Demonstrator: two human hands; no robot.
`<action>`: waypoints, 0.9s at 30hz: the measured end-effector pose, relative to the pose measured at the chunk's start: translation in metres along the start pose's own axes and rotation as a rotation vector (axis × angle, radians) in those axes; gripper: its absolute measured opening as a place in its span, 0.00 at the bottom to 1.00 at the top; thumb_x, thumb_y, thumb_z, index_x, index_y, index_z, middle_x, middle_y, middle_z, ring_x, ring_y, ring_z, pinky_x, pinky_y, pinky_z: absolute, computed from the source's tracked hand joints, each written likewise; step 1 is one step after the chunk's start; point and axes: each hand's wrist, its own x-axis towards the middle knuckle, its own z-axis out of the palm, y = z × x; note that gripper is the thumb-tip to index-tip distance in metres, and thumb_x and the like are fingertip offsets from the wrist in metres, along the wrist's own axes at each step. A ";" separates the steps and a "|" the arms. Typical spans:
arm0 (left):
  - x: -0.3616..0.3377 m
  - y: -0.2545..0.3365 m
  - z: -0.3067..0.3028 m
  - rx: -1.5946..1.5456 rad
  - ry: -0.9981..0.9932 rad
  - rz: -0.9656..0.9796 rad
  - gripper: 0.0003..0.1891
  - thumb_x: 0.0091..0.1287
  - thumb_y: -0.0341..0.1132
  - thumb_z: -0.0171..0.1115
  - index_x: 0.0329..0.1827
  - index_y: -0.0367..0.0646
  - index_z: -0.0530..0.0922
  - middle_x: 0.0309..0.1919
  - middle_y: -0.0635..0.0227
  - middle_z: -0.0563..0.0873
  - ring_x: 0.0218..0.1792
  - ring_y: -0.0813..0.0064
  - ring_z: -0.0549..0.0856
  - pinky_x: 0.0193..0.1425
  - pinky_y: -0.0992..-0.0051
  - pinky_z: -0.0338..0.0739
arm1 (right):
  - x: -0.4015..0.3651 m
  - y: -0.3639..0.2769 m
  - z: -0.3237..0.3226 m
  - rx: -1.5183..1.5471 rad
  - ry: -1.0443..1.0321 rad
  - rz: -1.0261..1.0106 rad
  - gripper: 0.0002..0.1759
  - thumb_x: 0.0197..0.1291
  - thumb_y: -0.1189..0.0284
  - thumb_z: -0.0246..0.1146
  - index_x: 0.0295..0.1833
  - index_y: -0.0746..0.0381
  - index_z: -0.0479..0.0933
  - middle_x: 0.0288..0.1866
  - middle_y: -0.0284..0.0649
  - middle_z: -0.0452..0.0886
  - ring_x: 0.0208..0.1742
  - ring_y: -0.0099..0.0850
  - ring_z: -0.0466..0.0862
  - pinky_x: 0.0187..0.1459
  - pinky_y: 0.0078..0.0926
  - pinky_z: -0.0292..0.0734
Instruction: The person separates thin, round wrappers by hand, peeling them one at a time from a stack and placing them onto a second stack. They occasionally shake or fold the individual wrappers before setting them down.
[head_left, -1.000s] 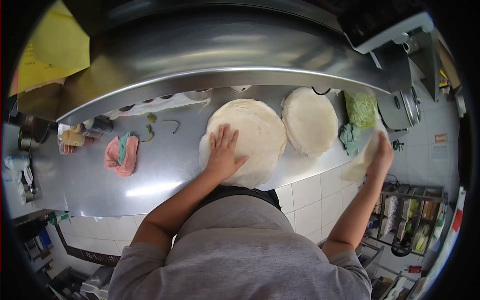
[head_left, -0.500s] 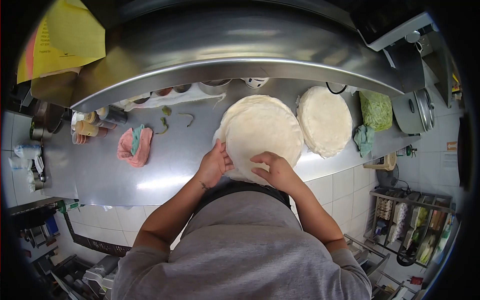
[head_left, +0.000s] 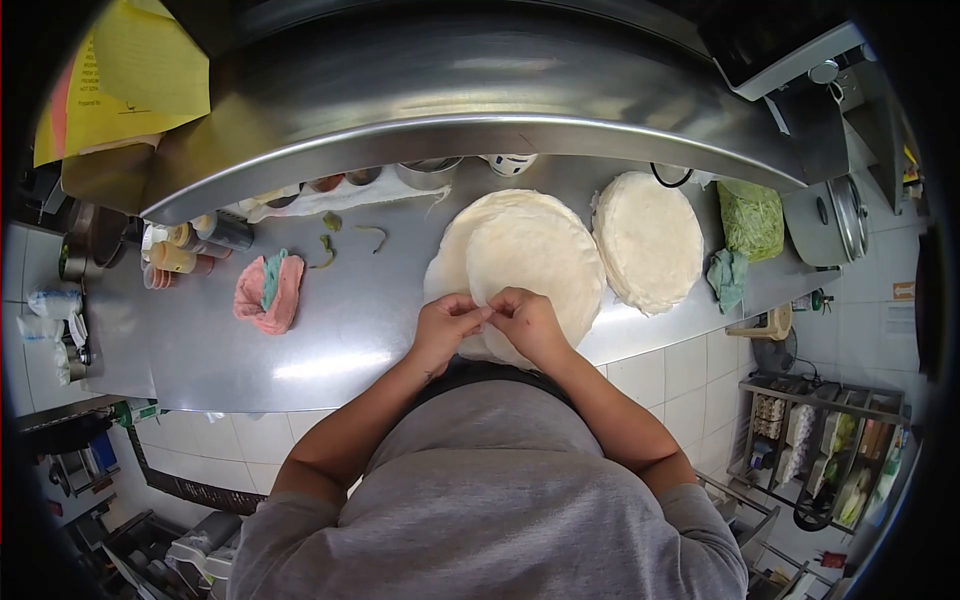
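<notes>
Pinching the near edge of the top wrapper [head_left: 535,255], the left hand [head_left: 445,328] and right hand [head_left: 528,322] are meeting fingertip to fingertip, fingers drawn in narrow on the sheet's rim. The wrapper is lying slightly offset on a round stack [head_left: 450,262] mid-way along the steel counter [head_left: 340,340]. A second stack [head_left: 650,240] is sitting just right of it, and a pink cloth [head_left: 268,293] well off to the left.

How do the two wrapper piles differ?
The near pile of pale round wrappers has its top sheet askew; the right pile of pale round wrappers is even. The left hand and right hand pinch the near pile's edge; the right pile is untouched. Both lie on the steel counter.
</notes>
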 end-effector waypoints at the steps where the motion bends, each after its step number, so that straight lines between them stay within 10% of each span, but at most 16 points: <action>1: 0.000 -0.001 0.000 0.011 -0.001 0.006 0.08 0.65 0.29 0.65 0.45 0.37 0.79 0.39 0.67 0.84 0.38 0.79 0.83 0.46 0.78 0.80 | -0.001 0.001 0.000 0.016 -0.009 0.015 0.08 0.52 0.81 0.67 0.39 0.67 0.78 0.34 0.42 0.82 0.33 0.25 0.82 0.37 0.21 0.78; 10: -0.005 -0.011 -0.011 -0.055 -0.044 0.029 0.06 0.66 0.25 0.61 0.44 0.36 0.79 0.39 0.67 0.84 0.39 0.78 0.82 0.49 0.76 0.78 | 0.001 0.014 0.011 0.599 0.122 0.168 0.08 0.52 0.81 0.68 0.38 0.67 0.78 0.33 0.39 0.83 0.33 0.25 0.82 0.38 0.20 0.78; 23: -0.005 -0.012 -0.003 0.189 -0.217 0.270 0.14 0.64 0.20 0.59 0.53 0.37 0.75 0.41 0.70 0.81 0.44 0.79 0.80 0.52 0.77 0.76 | -0.004 -0.004 0.005 0.105 0.077 0.062 0.07 0.60 0.79 0.62 0.43 0.69 0.77 0.32 0.38 0.83 0.30 0.22 0.80 0.34 0.20 0.76; 27: -0.001 -0.016 -0.010 0.077 -0.092 0.229 0.17 0.64 0.20 0.59 0.56 0.37 0.73 0.43 0.69 0.79 0.46 0.77 0.79 0.53 0.75 0.76 | 0.001 0.000 0.003 0.681 0.066 0.236 0.10 0.58 0.84 0.60 0.47 0.69 0.76 0.35 0.37 0.83 0.33 0.23 0.81 0.38 0.18 0.77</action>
